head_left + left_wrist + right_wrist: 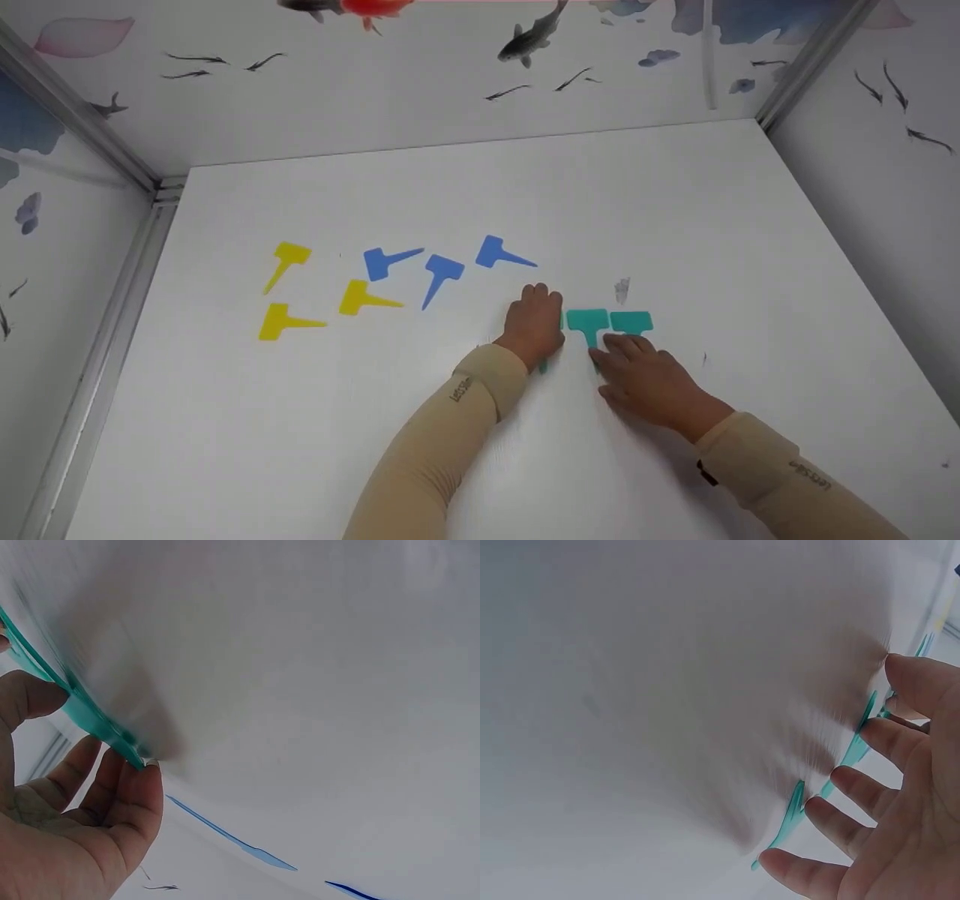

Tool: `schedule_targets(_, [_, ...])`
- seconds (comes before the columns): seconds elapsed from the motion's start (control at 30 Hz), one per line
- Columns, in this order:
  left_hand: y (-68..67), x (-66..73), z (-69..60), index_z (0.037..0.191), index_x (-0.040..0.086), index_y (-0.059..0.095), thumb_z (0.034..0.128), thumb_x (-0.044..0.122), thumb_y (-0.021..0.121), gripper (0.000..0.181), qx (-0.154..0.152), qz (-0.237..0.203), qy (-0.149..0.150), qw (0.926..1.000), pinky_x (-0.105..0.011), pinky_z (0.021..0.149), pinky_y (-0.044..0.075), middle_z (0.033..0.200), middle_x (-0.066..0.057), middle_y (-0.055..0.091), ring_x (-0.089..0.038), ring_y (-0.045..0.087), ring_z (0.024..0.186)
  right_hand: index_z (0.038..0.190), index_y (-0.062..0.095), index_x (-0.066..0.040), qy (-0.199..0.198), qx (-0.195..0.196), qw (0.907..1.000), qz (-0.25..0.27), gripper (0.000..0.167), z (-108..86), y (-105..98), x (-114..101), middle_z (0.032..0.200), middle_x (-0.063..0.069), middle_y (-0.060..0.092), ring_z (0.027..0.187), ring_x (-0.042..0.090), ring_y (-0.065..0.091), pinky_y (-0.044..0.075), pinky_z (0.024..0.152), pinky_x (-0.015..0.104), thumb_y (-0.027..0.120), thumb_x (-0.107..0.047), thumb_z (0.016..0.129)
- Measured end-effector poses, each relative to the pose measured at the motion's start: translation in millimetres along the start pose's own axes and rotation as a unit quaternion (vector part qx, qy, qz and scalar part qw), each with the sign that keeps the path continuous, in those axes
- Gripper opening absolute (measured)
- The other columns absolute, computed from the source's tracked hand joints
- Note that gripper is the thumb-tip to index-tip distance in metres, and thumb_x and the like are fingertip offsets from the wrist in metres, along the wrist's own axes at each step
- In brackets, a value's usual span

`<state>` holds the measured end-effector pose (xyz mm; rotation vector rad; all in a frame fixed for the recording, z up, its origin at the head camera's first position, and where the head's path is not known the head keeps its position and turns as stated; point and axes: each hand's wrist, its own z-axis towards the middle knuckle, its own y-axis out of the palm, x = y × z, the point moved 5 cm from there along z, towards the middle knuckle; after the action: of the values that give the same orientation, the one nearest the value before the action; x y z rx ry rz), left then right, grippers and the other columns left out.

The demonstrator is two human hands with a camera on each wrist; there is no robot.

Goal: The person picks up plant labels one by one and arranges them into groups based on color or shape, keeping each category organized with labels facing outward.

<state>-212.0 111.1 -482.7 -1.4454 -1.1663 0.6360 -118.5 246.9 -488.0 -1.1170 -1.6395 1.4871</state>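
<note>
Three teal-green T-shaped plant labels lie side by side on the white table. My left hand (534,322) covers most of the leftmost label (544,367), its thumb and bent fingers at the edges in the left wrist view. The middle label (587,319) shows its whole head and part of its stem. My right hand (652,382), fingers spread and nearly straight, rests its fingertips by the stems of the middle and right labels (631,322). The right label's stem is hidden beneath those fingers.
Three blue plant labels (491,252) lie left of and beyond my left hand. Farther left are three yellow labels (274,322). Patterned wall panels (420,90) border the table (300,435) at the back and sides. A grey smudge (622,290) marks the tabletop.
</note>
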Motion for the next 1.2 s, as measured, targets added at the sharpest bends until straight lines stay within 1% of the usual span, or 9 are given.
schedule_targets(0.13, [1.2, 0.1, 1.1, 0.125, 0.010, 0.056, 0.0919, 0.026, 0.063, 0.037, 0.000, 0.002, 0.000, 1.0000, -0.033, 0.093, 0.049, 0.118, -0.006, 0.053, -0.019, 0.046, 0.108, 0.135, 0.055, -0.010, -0.007, 0.008, 0.9999, 0.000, 0.052, -0.3, -1.5, -0.5, 0.138, 0.017, 0.050, 0.126, 0.038, 0.045, 0.051, 0.085, 0.055, 0.067, -0.032, 0.089])
schedule_targets(0.23, [1.6, 0.4, 1.5, 0.123, 0.010, 0.057, 0.0914, 0.026, 0.063, 0.036, 0.006, 0.003, 0.002, 1.0000, -0.032, 0.091, 0.049, 0.117, -0.006, 0.053, -0.018, 0.046, 0.107, 0.135, 0.055, -0.010, -0.011, 0.010, 0.9999, -0.003, 0.052, -0.4, -2.2, -0.8, 0.138, 0.017, 0.050, 0.125, 0.037, 0.046, 0.051, 0.084, 0.055, 0.067, -0.031, 0.090])
schedule_targets(0.43, [2.2, 0.7, 1.5, 0.120, 0.009, 0.059, 0.0904, 0.026, 0.064, 0.034, 0.017, 0.005, 0.009, 0.9998, -0.032, 0.089, 0.050, 0.115, -0.006, 0.054, -0.018, 0.047, 0.106, 0.136, 0.054, -0.010, -0.009, -0.002, 1.0000, -0.003, 0.053, -0.6, -3.2, -1.3, 0.138, 0.017, 0.050, 0.126, 0.038, 0.045, 0.050, 0.086, 0.055, 0.067, -0.032, 0.090])
schedule_targets(0.67, [1.6, 0.2, 1.1, 0.125, 0.008, 0.058, 0.0916, 0.025, 0.063, 0.037, 0.011, -0.015, 0.008, 0.9998, -0.033, 0.091, 0.049, 0.118, -0.007, 0.053, -0.019, 0.045, 0.106, 0.136, 0.054, -0.010, 0.002, -0.006, 1.0000, 0.002, 0.053, -0.6, -3.9, -1.4, 0.138, 0.016, 0.050, 0.126, 0.037, 0.044, 0.050, 0.087, 0.056, 0.068, -0.031, 0.089])
schedule_targets(1.07, [2.6, 0.8, 1.4, 0.124, 0.009, 0.059, 0.0914, 0.026, 0.063, 0.037, 0.012, -0.010, 0.007, 0.9999, -0.032, 0.090, 0.049, 0.118, -0.006, 0.053, -0.019, 0.045, 0.107, 0.137, 0.054, -0.010, 0.001, -0.006, 1.0000, -0.003, 0.055, -0.7, -3.1, -1.0, 0.138, 0.016, 0.050, 0.127, 0.037, 0.044, 0.050, 0.088, 0.055, 0.068, -0.032, 0.089])
schedule_targets(1.2, [2.9, 1.2, 1.5, 0.123, 0.009, 0.059, 0.0911, 0.026, 0.063, 0.036, 0.014, -0.012, 0.006, 0.9998, -0.032, 0.090, 0.049, 0.118, -0.006, 0.053, -0.018, 0.045, 0.106, 0.137, 0.053, -0.010, 0.003, -0.006, 1.0000, 0.003, 0.054, -0.7, -2.5, -0.2, 0.139, 0.016, 0.050, 0.127, 0.037, 0.044, 0.049, 0.089, 0.055, 0.068, -0.032, 0.089])
